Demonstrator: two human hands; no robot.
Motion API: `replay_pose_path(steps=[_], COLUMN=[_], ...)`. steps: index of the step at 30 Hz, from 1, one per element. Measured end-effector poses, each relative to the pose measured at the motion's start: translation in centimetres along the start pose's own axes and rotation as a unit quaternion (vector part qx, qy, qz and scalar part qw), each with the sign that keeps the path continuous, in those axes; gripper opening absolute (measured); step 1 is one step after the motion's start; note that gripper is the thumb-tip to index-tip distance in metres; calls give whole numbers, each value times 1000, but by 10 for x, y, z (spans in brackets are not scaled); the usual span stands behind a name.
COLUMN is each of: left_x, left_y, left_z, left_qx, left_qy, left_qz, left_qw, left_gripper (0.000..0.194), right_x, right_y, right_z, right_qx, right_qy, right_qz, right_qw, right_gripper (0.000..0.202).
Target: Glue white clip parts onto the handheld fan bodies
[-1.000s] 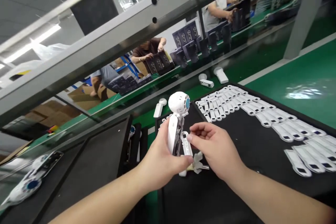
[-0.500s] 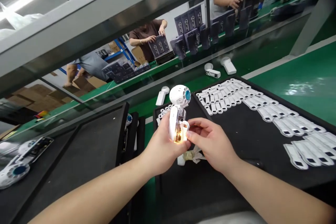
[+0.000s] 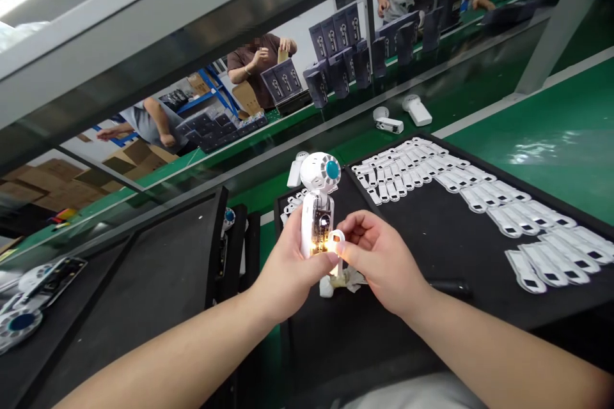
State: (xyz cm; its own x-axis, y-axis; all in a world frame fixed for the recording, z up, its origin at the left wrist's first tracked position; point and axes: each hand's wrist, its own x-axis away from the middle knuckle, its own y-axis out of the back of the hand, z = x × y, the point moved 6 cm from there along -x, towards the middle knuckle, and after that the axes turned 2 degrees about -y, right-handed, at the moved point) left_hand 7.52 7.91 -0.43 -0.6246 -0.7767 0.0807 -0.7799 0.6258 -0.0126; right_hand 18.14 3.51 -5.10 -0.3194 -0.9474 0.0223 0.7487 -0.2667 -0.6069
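Observation:
My left hand [image 3: 288, 278] is wrapped around the handle of a white handheld fan [image 3: 316, 174], keeping it upright with its round blue-centred head on top. The front of the handle is uncovered, showing a circuit board [image 3: 322, 220] with glowing orange light low down. Between thumb and fingers, my right hand [image 3: 391, 262] pinches a small white cover panel [image 3: 337, 236] with a rounded, windowed end. That panel is close in front of the lower handle; whether they touch I cannot tell. Just below lies a pale, tape-wrapped item [image 3: 343, 282], partly hidden by my hands.
Rows of white panels [image 3: 530, 271] lie on a black tray [image 3: 441, 230] at right, near a black tool handle [image 3: 451, 287]. Another black tray [image 3: 158, 268] is at left, with opened fans [image 3: 29, 307]. Fans [image 3: 417, 110] sit behind; a metal beam [image 3: 192, 25] crosses above. Co-workers handle boxes beyond.
The fan has turned so its open front and circuit board face me more. The panel has tilted and sits slightly lower at the handle. Both hands keep their grip.

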Motion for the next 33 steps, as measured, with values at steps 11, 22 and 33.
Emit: replay_pose_path(steps=[11, 22, 33], left_x=[1, -1, 2], left_y=[6, 8, 8], left_z=[4, 2, 6], left_qx=[27, -15, -36], left_qy=[-1, 29, -44], left_qz=[-47, -71, -43], left_qw=[999, 997, 997], left_gripper=[53, 28, 30], right_x=[8, 15, 19], right_y=[3, 18, 9], right_z=[2, 23, 26], right_qx=[11, 72, 60], right_qy=[-4, 62, 50], right_qz=[-9, -71, -45], right_qw=[1000, 993, 996], right_gripper=[26, 31, 34])
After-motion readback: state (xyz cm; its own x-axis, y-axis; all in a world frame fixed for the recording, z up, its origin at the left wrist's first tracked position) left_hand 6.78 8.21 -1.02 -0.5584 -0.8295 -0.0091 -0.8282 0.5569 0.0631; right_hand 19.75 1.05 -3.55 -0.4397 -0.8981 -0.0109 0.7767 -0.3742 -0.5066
